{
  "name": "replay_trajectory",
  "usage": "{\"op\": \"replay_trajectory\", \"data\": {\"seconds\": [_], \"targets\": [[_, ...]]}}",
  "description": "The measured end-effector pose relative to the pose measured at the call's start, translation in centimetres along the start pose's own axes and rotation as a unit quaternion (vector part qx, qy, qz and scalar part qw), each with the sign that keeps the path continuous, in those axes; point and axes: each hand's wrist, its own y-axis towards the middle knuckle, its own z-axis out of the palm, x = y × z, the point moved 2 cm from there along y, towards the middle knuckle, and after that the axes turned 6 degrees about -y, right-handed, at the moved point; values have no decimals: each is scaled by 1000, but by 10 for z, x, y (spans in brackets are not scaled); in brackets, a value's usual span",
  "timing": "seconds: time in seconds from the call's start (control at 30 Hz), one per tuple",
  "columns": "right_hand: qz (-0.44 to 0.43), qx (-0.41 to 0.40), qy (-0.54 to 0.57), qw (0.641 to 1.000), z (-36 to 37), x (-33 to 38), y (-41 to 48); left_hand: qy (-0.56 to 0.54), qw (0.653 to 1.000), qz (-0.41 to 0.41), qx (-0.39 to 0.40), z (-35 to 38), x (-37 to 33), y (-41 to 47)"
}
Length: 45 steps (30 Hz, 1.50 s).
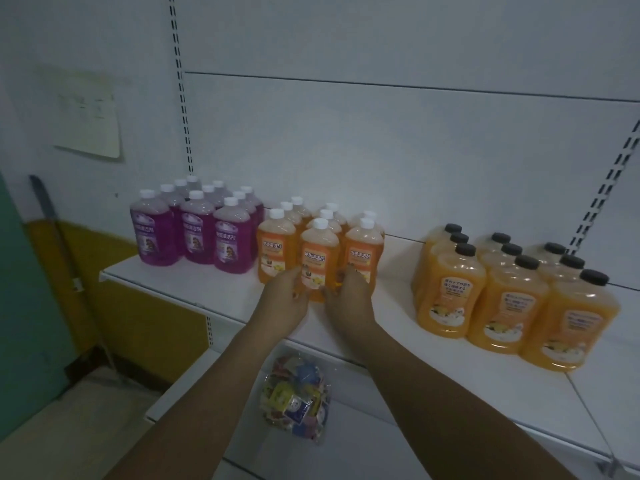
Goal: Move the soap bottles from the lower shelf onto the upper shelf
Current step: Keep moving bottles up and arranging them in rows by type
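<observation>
Both hands (320, 299) seemingly around orange bottle (319, 261)

orange bottle (319, 261) label "地板清洁剂", purple bottle (231, 242) likewise

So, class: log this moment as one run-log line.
left hand + right hand: gripping front orange bottle | upper shelf | lower shelf: sachet bag

Clear bag of colourful packets (296, 398) on lower shelf; broom handle (65, 251) against wall; paper notice (86, 121).
</observation>
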Motion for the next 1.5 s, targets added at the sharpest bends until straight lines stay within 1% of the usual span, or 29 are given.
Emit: {"op": "replay_trajectory", "data": {"seconds": [0.2, 0.37, 0.43, 0.5, 0.57, 0.63, 0.73, 0.77, 0.87, 0.93, 1.03, 1.13, 1.17, 1.23, 1.37, 1.5], "targets": [[-5, 2, -26, 1000, 4, -4, 9, -8, 1000, -15, 18, -2, -7, 0], [-27, 23, -14, 999, -15, 8, -9, -7, 1000, -6, 16, -3, -20, -11], [-25, 35, -29, 999, -31, 12, -28, 21, 1000, 6, 11, -2, -22, -20], [-22, 44, -80, 996, -51, 12, -52, 67, 998, 7, -1, 2, -27, -33], [-17, 52, -116, 992, -76, 4, -80, 106, 994, 11, 5, 14, -41, -50], [-16, 68, -120, 990, -107, -6, -115, 127, 991, 31, 29, 32, -61, -74], [-22, 72, -139, 987, -166, -25, -177, 121, 986, 52, 99, 64, -89, -118], [-13, 68, -146, 987, -186, -34, -199, 117, 983, 59, 127, 77, -97, -134], [52, 60, -187, 979, -242, -66, -260, 131, 967, 82, 201, 123, -116, -176], [105, 57, -212, 970, -276, -90, -299, 155, 947, 67, 273, 162, -122, -200], [183, 58, -223, 956, -320, -124, -354, 179, 905, 58, 382, 226, -119, -230], [225, 56, -236, 944, -351, -160, -397, 191, 852, 81, 482, 294, -123, -258], [236, 51, -242, 940, -359, -175, -409, 198, 838, 96, 499, 316, -125, -266], [257, 37, -254, 932, -374, -207, -428, 204, 828, 108, 510, 359, -128, -277], [294, 13, -271, 917, -407, -282, -452, 225, 820, 96, 517, 449, -129, -287], [343, 31, -266, 900, -441, -366, -456, 268, 794, 74, 541, 546, -118, -286]]}}
